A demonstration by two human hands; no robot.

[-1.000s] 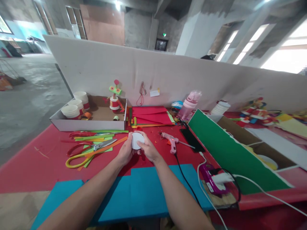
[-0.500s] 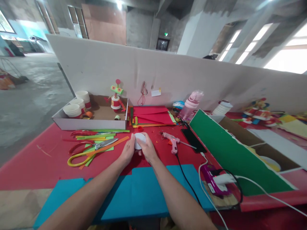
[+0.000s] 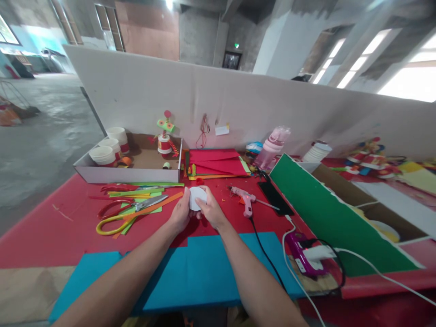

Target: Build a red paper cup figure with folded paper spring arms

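Between my two hands is a white round disc (image 3: 198, 198), its flat face turned up toward me; what lies beneath it is hidden by my fingers. My left hand (image 3: 181, 210) is closed on its left edge. On the other side my right hand (image 3: 211, 209) grips it, with the thumb laid over the face. Just beyond the disc a small red piece (image 3: 199, 181) lies on the red table cover (image 3: 218, 227). Left of my hands are large yellow-handled scissors (image 3: 112, 225), red-handled scissors (image 3: 117, 208) and an orange paper strip (image 3: 160, 205).
A pink glue gun (image 3: 245, 200) with a black cord lies right of my hands, near a black phone (image 3: 274, 197). Farther right stand a green-sided box (image 3: 327, 218) and a purple power strip (image 3: 303, 256). A shallow box (image 3: 136, 175) holds paper cups (image 3: 103, 156) and a cup figure (image 3: 165, 144).
The disc has tipped slightly so more of its white face shows. My hands stay around it, with the right thumb still on top. The view has shifted a little.
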